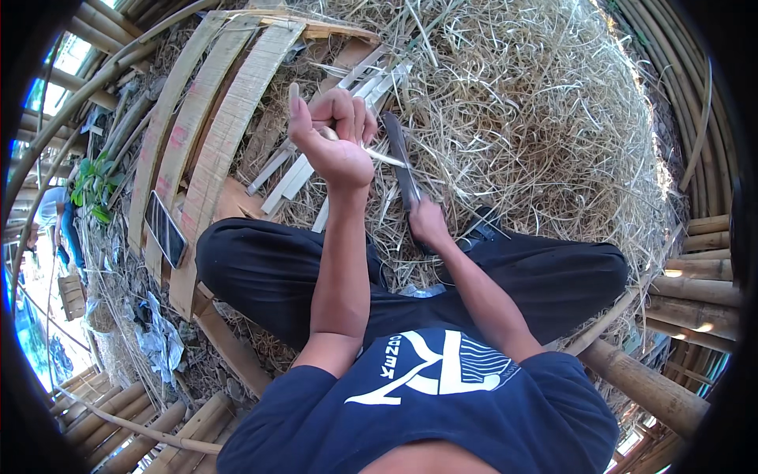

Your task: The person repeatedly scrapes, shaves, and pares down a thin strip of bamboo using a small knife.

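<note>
My left hand is raised in front of me with its fingers curled round a thin pale bamboo strip. The strip's free end reaches right to the blade of a long dark knife. Low between my knees, my right hand is closed on the knife near its handle end, and the blade points away from me. Flat split bamboo strips lie on the ground beneath and beside my left hand. The inner side of the left fingers is partly hidden.
A broad heap of bamboo shavings spreads ahead and right. Wooden planks lie on the left, with a phone on them. Bamboo poles border the right side. Another person is at the far left.
</note>
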The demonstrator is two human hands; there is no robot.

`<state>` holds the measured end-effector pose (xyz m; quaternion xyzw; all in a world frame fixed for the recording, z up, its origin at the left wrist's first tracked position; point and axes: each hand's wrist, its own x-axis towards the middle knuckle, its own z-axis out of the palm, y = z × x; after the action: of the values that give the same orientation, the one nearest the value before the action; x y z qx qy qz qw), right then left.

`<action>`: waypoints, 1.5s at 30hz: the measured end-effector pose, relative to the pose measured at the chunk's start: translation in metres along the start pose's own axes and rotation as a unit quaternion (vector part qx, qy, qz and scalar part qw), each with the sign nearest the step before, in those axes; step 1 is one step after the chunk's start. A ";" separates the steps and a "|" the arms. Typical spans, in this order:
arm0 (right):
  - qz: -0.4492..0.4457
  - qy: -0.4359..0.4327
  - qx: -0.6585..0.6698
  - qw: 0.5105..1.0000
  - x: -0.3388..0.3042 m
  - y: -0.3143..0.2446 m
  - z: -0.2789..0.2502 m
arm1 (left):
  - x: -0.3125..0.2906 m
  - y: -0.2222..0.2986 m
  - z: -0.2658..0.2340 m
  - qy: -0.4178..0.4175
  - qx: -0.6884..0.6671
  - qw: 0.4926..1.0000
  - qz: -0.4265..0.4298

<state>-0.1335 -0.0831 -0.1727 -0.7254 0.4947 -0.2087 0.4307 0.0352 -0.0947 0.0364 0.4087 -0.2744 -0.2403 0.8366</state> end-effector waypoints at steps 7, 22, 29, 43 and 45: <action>0.128 -0.042 -0.061 0.989 0.020 -0.029 -0.012 | 0.002 0.002 -0.002 -0.023 -0.038 0.999 -0.005; -0.089 -0.151 0.073 0.982 0.028 -0.084 -0.060 | 0.018 0.072 -0.055 -0.059 -0.188 0.980 0.004; -0.025 -0.241 0.241 0.940 0.027 -0.085 -0.072 | 0.023 0.045 -0.055 0.110 -0.006 0.994 0.013; 0.044 -0.193 0.447 0.872 0.024 -0.116 -0.104 | -0.028 -0.023 0.008 -0.212 0.263 0.914 -0.226; 0.043 -0.213 0.458 0.862 0.021 -0.119 -0.106 | -0.029 -0.018 0.012 -0.213 0.230 0.908 -0.279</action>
<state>-0.1378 -0.1292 -0.0188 -0.4509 0.2702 -0.2332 0.8181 0.0030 -0.0932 0.0199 0.5889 -0.3684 -0.4753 0.5399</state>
